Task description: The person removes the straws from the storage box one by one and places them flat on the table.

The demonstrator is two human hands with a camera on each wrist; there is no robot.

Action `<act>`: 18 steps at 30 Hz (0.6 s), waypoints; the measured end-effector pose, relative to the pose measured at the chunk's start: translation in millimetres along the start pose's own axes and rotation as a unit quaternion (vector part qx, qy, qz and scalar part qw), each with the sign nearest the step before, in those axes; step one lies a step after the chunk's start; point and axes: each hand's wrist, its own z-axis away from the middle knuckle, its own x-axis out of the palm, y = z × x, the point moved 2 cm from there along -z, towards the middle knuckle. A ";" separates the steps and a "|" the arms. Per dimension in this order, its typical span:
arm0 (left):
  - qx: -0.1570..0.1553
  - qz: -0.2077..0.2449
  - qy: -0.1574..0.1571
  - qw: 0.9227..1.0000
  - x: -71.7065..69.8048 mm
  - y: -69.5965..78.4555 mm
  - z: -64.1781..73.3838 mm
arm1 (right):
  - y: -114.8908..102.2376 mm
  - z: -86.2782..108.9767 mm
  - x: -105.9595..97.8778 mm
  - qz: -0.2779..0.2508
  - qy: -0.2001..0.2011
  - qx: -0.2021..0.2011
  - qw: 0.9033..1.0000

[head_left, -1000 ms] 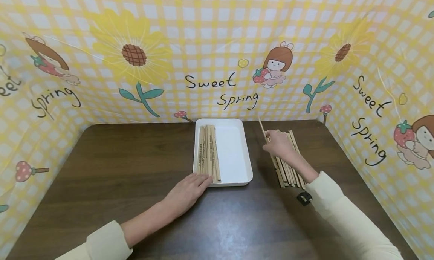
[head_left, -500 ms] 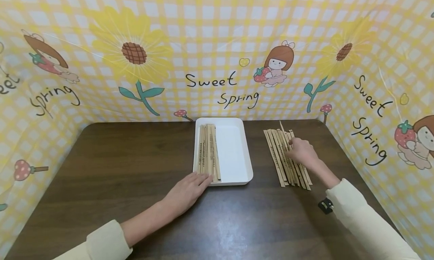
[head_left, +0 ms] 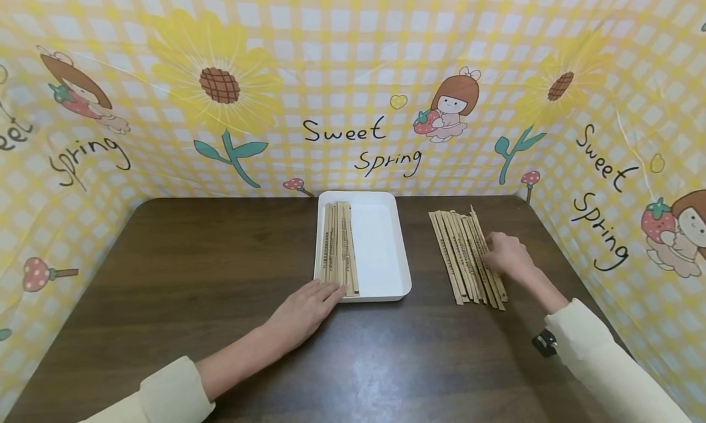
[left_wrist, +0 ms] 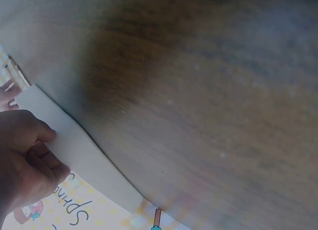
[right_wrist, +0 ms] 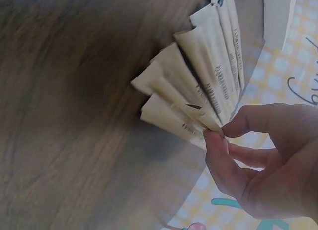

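Note:
Slim brown paper-wrapped sticks with dark print lie side by side in a pile [head_left: 460,251] right of the white tray [head_left: 380,251]. My right hand [head_left: 510,255] is at the right side of this pile; in the right wrist view its thumb and forefinger pinch the end of one paper-wrapped stick [right_wrist: 198,115]. More paper-wrapped sticks [head_left: 337,245] lie lengthwise along the left half of the tray. My left hand [head_left: 303,312] holds the tray's near left rim, its fingers over the ends of those sticks. In the left wrist view its thumb lies at the tray's outer wall [left_wrist: 84,145].
The dark wooden table [head_left: 220,251] runs back to a yellow checked cloth wall [head_left: 342,73] with printed flowers and writing. Cloth also rises at both sides. A small black device [head_left: 545,343] is at the right sleeve.
My right hand has moved right, from the pile's left side to its right side. The stick it held up at an angle now lies along the pile. The left hand and tray stay put.

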 end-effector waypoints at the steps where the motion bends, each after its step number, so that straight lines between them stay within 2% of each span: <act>1: 0.000 0.000 -0.001 1.000 -0.2 0.0 -0.1 | 2.0 0.6 -0.3 -0.002 -0.001 0.004 1.000; 10: -0.003 0.000 -0.005 1.000 -0.5 0.6 -0.4 | 15.9 0.4 -1.8 0.025 0.007 0.013 1.000; 18: -0.001 -0.003 -0.006 1.000 -2.2 0.8 -1.0 | 25.2 1.1 1.6 0.023 0.004 0.022 0.999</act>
